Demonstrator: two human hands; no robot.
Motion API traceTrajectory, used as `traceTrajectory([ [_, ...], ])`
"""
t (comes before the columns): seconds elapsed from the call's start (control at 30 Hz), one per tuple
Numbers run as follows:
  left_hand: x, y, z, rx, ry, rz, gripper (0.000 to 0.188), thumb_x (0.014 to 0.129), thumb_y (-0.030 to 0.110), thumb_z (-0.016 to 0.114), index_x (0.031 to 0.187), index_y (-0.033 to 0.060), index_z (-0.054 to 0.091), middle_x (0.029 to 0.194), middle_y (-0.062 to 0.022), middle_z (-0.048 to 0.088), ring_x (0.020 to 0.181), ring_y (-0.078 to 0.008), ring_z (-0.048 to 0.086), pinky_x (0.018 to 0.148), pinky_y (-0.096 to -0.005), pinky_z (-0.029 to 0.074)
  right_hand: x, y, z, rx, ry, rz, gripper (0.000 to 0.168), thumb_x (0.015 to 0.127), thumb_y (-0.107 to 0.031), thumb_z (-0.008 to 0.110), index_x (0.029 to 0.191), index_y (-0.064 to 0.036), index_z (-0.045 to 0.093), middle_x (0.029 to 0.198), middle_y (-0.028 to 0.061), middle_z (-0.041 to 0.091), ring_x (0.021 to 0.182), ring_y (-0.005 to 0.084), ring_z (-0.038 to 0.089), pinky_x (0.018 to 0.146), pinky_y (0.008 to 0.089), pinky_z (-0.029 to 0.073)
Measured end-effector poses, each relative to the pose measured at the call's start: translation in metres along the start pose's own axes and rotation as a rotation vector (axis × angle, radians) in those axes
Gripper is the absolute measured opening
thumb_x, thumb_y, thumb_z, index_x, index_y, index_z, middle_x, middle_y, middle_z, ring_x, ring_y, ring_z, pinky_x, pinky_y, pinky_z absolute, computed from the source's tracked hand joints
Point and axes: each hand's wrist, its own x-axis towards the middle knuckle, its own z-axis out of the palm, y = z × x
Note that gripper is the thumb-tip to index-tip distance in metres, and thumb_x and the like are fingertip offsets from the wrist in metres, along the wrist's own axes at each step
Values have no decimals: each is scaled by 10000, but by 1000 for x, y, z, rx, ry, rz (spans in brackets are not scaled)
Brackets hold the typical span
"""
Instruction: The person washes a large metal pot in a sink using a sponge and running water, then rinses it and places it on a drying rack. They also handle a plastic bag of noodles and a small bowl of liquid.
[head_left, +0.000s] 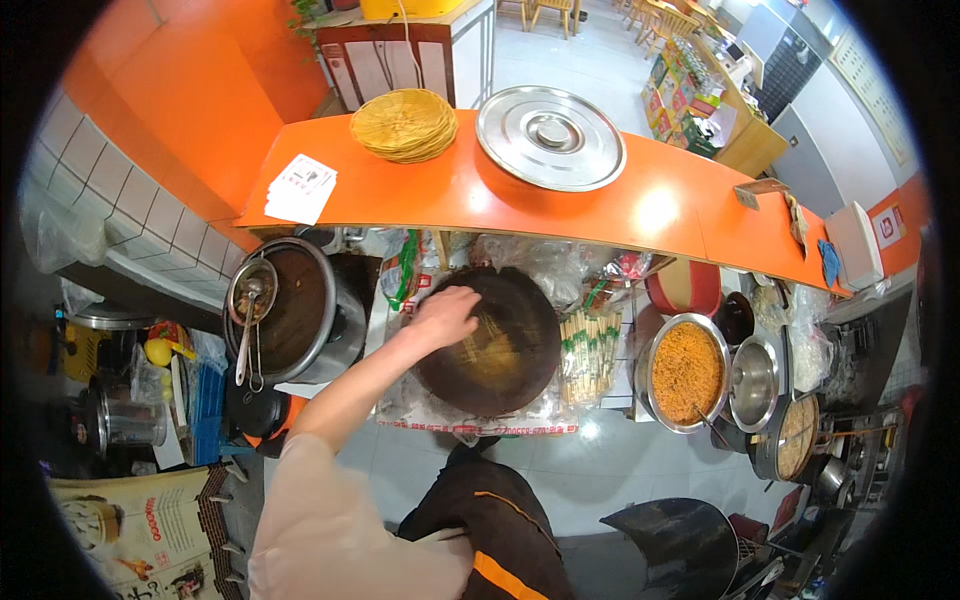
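My left hand (448, 318) is over the left side of a dark wok (525, 367), its thumb and fingers apart and nothing visible between them. Inside the wok, pale thin streaks and a yellowish patch show at the middle; whether they are sticks, liquid or reflection is unclear. The wok rests on a plastic-covered surface with red print along its front edge (480, 427). Right of it lie several bundles of wooden skewers (589, 356) with green bands, in clear plastic. My right hand is out of view.
At left stands a deep metal pot (300, 315) of brown liquid, a strainer (253, 289) across it. An orange counter (420, 191) spans the far side, bearing wicker baskets (405, 124) and a metal lid (551, 139). At right are an orange crumbly food (686, 367) and a steel bowl (754, 382).
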Motion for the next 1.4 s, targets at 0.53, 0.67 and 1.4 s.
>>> traceTrajectory([
  [0.53,145,16,85,111,-378,-235,826,849,512,626,1510,92,363,1598,-99,269,1491,-302,206,1211,-440,230,-16,26,-43,24,129,28,262,774,-159,713,833,62,588,597,61,500,505,188,387,452,367,336],
  [0.67,122,26,85,133,-371,-245,833,804,520,650,1460,59,424,1549,-134,355,1434,-329,313,1184,-430,281,-19,27,-41,43,147,28,271,784,-168,714,731,24,530,576,41,461,523,187,365,476,378,336],
  [1.4,110,216,233,-890,-306,-540,796,797,250,686,1462,-38,360,1510,-270,371,1409,-373,367,1112,-422,356,74,133,-27,64,137,-26,161,750,-100,597,704,-67,446,617,-28,405,566,87,367,514,297,281],
])
